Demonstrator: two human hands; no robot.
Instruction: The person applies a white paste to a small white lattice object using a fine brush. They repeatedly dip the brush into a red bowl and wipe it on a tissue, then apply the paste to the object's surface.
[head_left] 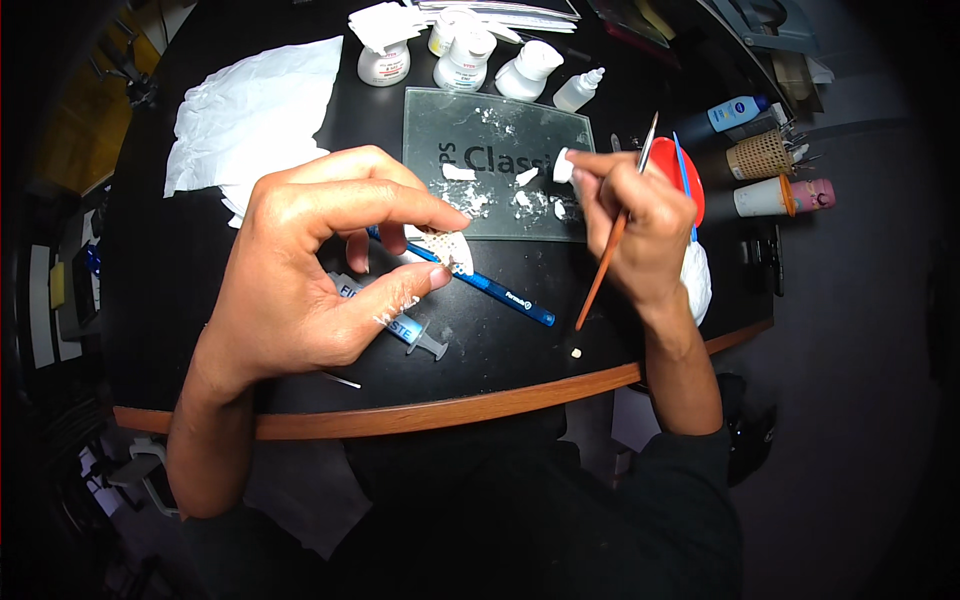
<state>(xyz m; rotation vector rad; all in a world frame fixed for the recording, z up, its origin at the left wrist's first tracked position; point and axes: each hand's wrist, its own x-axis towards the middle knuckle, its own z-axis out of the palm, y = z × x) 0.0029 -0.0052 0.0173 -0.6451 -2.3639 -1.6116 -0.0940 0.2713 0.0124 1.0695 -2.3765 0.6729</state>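
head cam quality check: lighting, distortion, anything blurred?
Head view: light falls on the middle, so both hands, left hand and right hand, and the glass slab are well lit; corners fall to black. Fisheye bends the table edge into a curve. Centre sharp; rim clutter dim and soft.

Bright light from above falls on the round black wood-edged tabletop [520, 345]; the corners fall into dark vignette. Fisheye bends the rim. The centre is sharp, with glare on the white crumpled paper sheet [255, 105].

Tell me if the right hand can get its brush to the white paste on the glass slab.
Probably yes. The right hand holds the brush at the edge of the glass slab, the white paste lies just beside its fingers, and nothing lies between them.
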